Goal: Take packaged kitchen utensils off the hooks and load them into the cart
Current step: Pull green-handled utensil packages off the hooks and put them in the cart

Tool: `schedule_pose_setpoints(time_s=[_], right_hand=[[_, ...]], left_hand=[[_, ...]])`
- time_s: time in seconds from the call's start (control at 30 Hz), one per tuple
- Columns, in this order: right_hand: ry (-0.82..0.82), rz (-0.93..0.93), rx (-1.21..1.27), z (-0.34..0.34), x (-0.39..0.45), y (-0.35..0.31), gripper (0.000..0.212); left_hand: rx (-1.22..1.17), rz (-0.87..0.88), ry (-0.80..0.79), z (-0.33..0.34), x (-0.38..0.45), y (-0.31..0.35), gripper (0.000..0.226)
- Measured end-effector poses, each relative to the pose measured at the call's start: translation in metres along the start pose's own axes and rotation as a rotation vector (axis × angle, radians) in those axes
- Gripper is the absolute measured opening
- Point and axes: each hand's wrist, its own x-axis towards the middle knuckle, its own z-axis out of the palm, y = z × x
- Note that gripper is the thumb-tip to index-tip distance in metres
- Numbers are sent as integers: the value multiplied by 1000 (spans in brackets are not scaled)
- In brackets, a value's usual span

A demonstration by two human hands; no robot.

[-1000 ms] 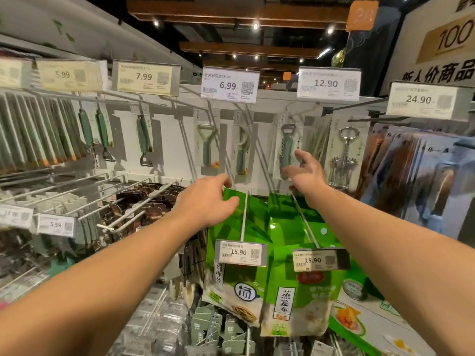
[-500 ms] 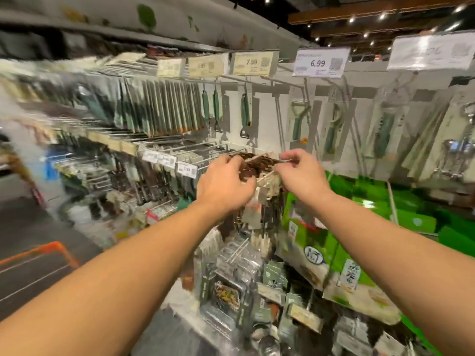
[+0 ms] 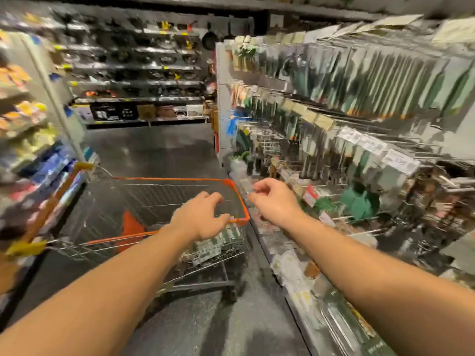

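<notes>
The picture was blurred by motion, so small detail was hard to read. A wire cart (image 3: 144,201) with an orange rim stood in the lower left and centre of the frame, on a dark floor (image 3: 159,150). Green and white packs (image 3: 218,242) lay inside it, piled against its near right corner.

The left hand (image 3: 200,217) was over that corner, in the centre of the frame, palm down, with its fingers loosely bent and spread. It seemed to hold nothing; whether the fingertips touched the rim or the packs below could not be told.

The right hand (image 3: 273,199) was just right of the cart's right edge, centre of the frame, between the cart and the display. Its fingers were curled and the thumb met the forefinger, as if pinching something small and pale; the blur made it impossible to say what, or whether anything was there at all.

Along the right side of the frame ran the hook rack (image 3: 359,140), hung thick with packaged utensils (image 3: 380,80), many with green handles, and pale price tags (image 3: 370,142) on the hook ends. Shelves of dark cookware (image 3: 144,65) filled the upper centre, and shelves (image 3: 23,119) with yellow and blue goods the left edge.
</notes>
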Motion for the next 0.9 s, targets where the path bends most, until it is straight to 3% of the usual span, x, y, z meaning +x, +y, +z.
schedule_pose_setpoints(time_s=[0.27, 0.43, 0.67, 0.9], right_hand=[[-272, -12, -144, 201, 97, -27, 18], [-342, 56, -202, 301, 154, -28, 9], [-496, 122, -333, 379, 214, 12, 18], [-611, 114, -468, 416, 284, 77, 12]], left_hand=[[-24, -255, -23, -12, 30, -212, 43], [-138, -366, -27, 6, 59, -306, 17], [-171, -382, -130, 63, 114, -377, 21], [-233, -371, -260, 136, 196, -407, 21]])
